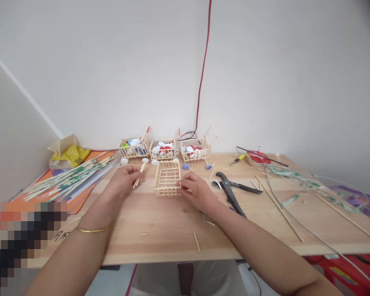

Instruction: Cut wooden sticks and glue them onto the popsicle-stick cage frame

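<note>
Your arms (pixel 80 250) reach over the bench (pixel 160 242). Left grip (pixel 125 180) pinches a stick (pixel 137 177), ready to use. Right grip (pixel 195 189) pinches the crate (pixel 167 178) side so it cannot slide.

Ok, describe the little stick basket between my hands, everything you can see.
The basket is a small open-topped crate of pale wooden sticks, with slatted sides and floor. It is empty and stands upright on the wooden table. The right hand touches its right side; the left hand, holding a stick, is apart.
</note>
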Demonstrator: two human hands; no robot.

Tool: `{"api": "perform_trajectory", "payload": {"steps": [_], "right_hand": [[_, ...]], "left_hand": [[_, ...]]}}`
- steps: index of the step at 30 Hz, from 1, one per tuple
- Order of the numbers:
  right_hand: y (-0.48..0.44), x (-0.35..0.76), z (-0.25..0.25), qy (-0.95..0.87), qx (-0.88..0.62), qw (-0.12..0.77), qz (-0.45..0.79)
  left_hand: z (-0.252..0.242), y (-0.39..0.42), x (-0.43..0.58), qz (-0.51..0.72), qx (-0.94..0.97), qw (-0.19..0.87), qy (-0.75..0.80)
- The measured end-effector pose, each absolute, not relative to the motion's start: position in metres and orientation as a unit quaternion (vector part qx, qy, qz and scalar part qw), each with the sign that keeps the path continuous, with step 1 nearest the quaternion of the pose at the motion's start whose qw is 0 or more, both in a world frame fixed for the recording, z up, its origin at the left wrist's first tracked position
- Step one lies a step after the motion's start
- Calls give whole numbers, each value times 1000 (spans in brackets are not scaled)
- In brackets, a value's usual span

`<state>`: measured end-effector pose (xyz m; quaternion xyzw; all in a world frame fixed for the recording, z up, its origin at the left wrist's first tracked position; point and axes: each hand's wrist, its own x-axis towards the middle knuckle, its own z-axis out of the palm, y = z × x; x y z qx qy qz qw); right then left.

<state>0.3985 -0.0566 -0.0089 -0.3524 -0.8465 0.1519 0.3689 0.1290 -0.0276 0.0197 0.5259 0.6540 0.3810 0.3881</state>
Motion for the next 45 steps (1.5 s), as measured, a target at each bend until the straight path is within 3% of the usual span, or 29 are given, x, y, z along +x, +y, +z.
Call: {"api": "perform_trajectory", "payload": {"steps": [5, 11, 45], "right_hand": [[-55, 401, -8, -843, -357, 374, 147], [-55, 402, -6, -842, -352, 381, 146], [-56, 404, -3, -837, -360, 367, 190]], "left_hand": [[25, -29, 134, 456, 429, 537, 566], [23, -29, 132, 484, 366, 619, 498], [12, -27, 131, 510, 367, 643, 438]]}}
